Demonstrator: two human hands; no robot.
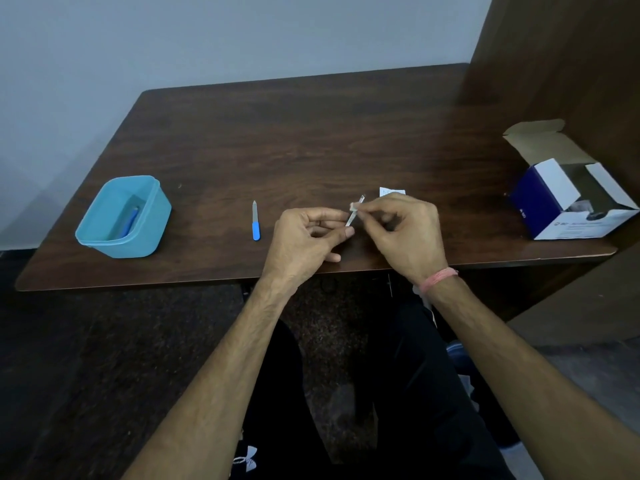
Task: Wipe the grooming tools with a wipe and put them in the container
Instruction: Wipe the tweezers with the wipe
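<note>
My left hand (308, 233) pinches the lower end of a thin silver grooming tool (354, 213), held slanted above the table's front middle. My right hand (403, 230) pinches a small white wipe (352, 206) against the tool's shaft. A nail file with a blue handle (255, 220) lies on the table to the left of my hands. The light blue container (104, 233) stands at the front left with a blue tool (131, 218) inside it.
A torn white wipe packet (391, 192) lies just behind my right hand. An open blue-and-white cardboard box (568, 199) sits at the right edge of the dark wooden table (277, 143). A wooden panel rises on the right.
</note>
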